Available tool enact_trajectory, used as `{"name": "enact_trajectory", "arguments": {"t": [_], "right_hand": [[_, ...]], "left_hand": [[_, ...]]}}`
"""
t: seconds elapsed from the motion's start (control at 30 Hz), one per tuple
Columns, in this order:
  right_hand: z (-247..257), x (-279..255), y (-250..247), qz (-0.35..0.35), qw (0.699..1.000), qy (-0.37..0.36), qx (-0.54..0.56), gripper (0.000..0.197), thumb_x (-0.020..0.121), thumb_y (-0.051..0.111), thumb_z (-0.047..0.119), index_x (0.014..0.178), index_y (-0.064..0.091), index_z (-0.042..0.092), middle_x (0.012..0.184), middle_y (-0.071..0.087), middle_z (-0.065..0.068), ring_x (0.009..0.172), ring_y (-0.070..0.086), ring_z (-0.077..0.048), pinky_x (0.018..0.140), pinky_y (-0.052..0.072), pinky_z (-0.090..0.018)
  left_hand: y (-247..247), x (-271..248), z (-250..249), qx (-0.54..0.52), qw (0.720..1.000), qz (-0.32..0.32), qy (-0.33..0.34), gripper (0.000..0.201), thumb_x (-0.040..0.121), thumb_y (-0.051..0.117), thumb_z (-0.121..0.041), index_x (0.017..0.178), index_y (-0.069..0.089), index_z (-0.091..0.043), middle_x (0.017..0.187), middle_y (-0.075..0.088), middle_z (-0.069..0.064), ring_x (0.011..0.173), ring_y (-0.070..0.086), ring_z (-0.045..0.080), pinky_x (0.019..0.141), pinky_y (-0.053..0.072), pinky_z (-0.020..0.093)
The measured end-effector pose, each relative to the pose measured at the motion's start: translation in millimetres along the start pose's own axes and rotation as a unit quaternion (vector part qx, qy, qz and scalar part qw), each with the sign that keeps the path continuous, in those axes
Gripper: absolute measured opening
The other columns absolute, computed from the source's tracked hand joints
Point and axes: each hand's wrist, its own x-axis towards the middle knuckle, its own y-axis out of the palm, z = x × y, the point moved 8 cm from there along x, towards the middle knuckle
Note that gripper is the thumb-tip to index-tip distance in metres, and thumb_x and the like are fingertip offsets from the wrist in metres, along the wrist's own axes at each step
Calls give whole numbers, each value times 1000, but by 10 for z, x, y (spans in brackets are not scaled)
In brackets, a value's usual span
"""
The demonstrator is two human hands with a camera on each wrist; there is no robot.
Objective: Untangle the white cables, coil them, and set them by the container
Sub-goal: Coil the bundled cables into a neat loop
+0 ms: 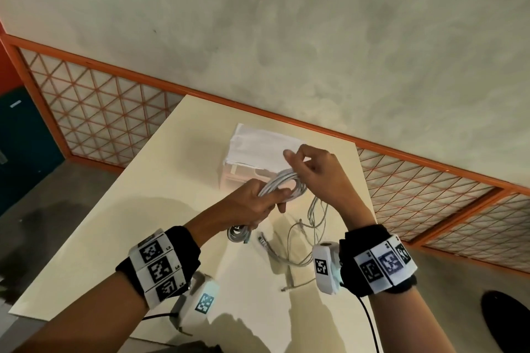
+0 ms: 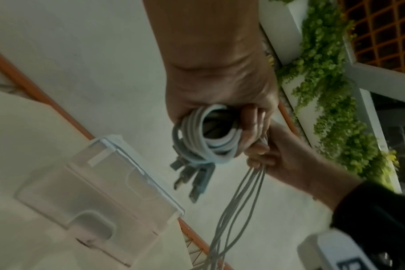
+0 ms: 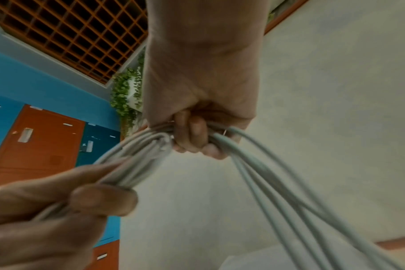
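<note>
A coil of white cable (image 1: 282,182) hangs above the table in front of the container (image 1: 258,143), a translucent box with a white lid. My left hand (image 1: 258,203) grips the coil's near side, fingers curled round the loops (image 2: 206,137). Several plugs (image 2: 192,175) dangle below it. My right hand (image 1: 312,172) grips the far side, fingers curled round the strands (image 3: 197,135). Loose strands (image 2: 234,201) trail down from the right hand to a tangle of white cable (image 1: 304,241) on the table. My left thumb (image 3: 104,201) presses on the bundle.
A small finished coil (image 1: 238,233) lies on the cream table (image 1: 172,166) below my left hand. The container (image 2: 92,191) stands near the table's far edge, by a wall with an orange lattice rail (image 1: 114,112). The table's edges run close on both sides.
</note>
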Motion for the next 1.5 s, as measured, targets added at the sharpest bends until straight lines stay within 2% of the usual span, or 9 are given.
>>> {"name": "enact_trajectory", "arguments": {"t": [0.2, 0.43, 0.83, 0.93, 1.03, 1.13, 1.3, 1.43, 1.5], "right_hand": [[-421, -134, -22, 34, 986, 85, 141, 58, 96, 28, 54, 66, 55, 12, 55, 39, 1, 50, 37, -9, 52, 33, -21], [-148, -239, 323, -119, 976, 50, 175, 44, 102, 29, 36, 62, 41, 22, 51, 29, 6, 46, 27, -7, 46, 25, -20], [-62, -179, 498, -20, 967, 131, 217, 54, 101, 31, 40, 71, 56, 3, 59, 48, -18, 48, 46, -22, 47, 40, -28], [-31, -221, 518, 12, 966, 150, 211, 42, 102, 26, 40, 77, 59, 35, 85, 56, -21, 50, 52, -16, 43, 43, -18], [-85, -254, 562, 45, 963, 186, 187, 45, 100, 22, 46, 93, 61, 25, 113, 45, -15, 55, 56, -16, 47, 47, -19], [-56, -271, 601, 85, 965, 164, 183, 55, 100, 17, 50, 105, 58, 14, 100, 57, -19, 47, 55, -16, 46, 49, -24], [-63, -323, 644, 123, 974, 130, 137, 56, 96, 28, 56, 147, 10, 39, 77, 62, -6, 43, 50, -12, 48, 45, -21], [21, -297, 568, 33, 994, 36, 95, 34, 95, 50, 38, 123, 53, 19, 68, 63, -12, 58, 57, -22, 62, 48, -36], [126, -306, 573, 19, 996, -8, 92, 24, 97, 49, 28, 109, 64, 14, 61, 58, 2, 53, 55, -9, 56, 44, -21]], "left_hand": [[-292, -39, -129, -81, 993, -50, 69, 40, 95, 45, -39, 63, 52, -16, 37, 27, -4, 32, 23, 12, 41, 33, 22], [-248, 124, -183, -130, 985, -70, 86, 41, 86, 50, -44, 60, 40, -13, 43, 31, -4, 33, 28, 9, 43, 38, 24], [-308, 235, -78, -96, 974, -187, 80, 31, 93, 48, -43, 80, 59, -17, 56, 50, 10, 42, 48, 18, 46, 43, 27], [-298, 235, -31, -69, 979, -183, 58, 51, 92, 46, -48, 84, 60, 1, 50, 50, 11, 41, 49, 19, 49, 44, 27], [-313, 224, -4, -58, 979, -192, 46, 60, 90, 47, -51, 81, 60, 7, 48, 50, 10, 41, 50, 20, 49, 44, 25], [-310, 202, -13, -68, 973, -213, 57, 52, 92, 48, -46, 66, 57, -2, 44, 48, 7, 39, 48, 19, 48, 43, 25], [-467, 180, -9, -101, 948, -295, 67, 44, 94, 51, -37, 58, 58, -13, 35, 49, -3, 33, 47, 11, 43, 42, 22], [-692, 163, 20, -137, 921, -358, 73, 37, 95, 51, -35, 68, 63, -13, 36, 51, -6, 34, 46, 5, 41, 40, 17], [-707, 147, 29, -147, 911, -377, 75, 37, 95, 51, -34, 66, 61, -13, 38, 54, -7, 36, 49, 5, 42, 42, 18]]}}
